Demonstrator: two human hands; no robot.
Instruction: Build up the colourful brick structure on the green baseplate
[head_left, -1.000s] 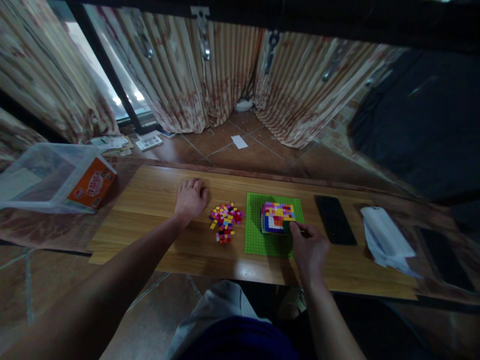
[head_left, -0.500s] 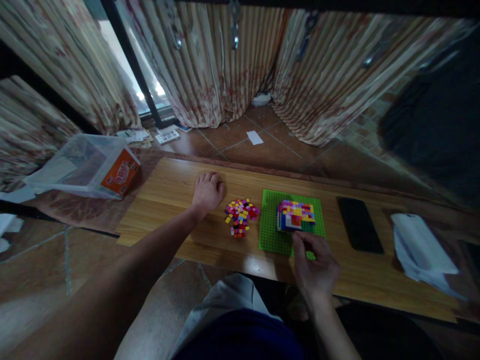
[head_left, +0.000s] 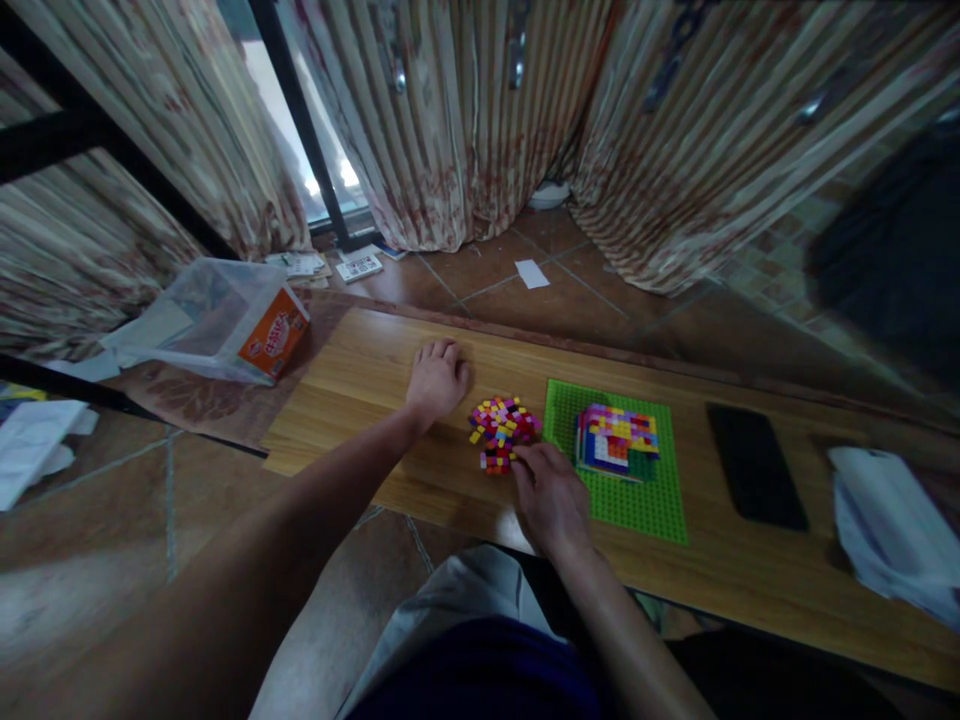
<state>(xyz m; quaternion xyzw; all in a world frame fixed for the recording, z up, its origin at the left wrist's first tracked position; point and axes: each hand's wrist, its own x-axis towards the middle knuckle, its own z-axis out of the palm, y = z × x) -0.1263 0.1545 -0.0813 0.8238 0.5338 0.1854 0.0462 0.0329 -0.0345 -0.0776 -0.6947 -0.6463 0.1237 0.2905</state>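
Observation:
A loose pile of small coloured building bricks (head_left: 504, 420) lies on the wooden table. My right hand (head_left: 553, 498) is at the pile's near right edge, thumb and forefinger pinched at a small yellow brick (head_left: 513, 457). To the right, a green baseplate (head_left: 637, 512) bears a low block built of bricks (head_left: 619, 438), with several colours on top and a blue and white part at its near left. My left hand (head_left: 438, 380) rests on the table, up and left of the pile, palm down with fingers out and nothing seen in it.
Right of the baseplate lies a dark phone-like slab (head_left: 756, 466), then a white packet in clear plastic (head_left: 892, 520). A clear plastic bin (head_left: 217, 320) with an orange label stands to the left. Beyond the wooden table (head_left: 337, 400) hang striped curtains (head_left: 480, 130).
My right hand has moved left from the near edge of the built block to the loose brick pile. My left hand stays on the table. The whole view has shifted slightly.

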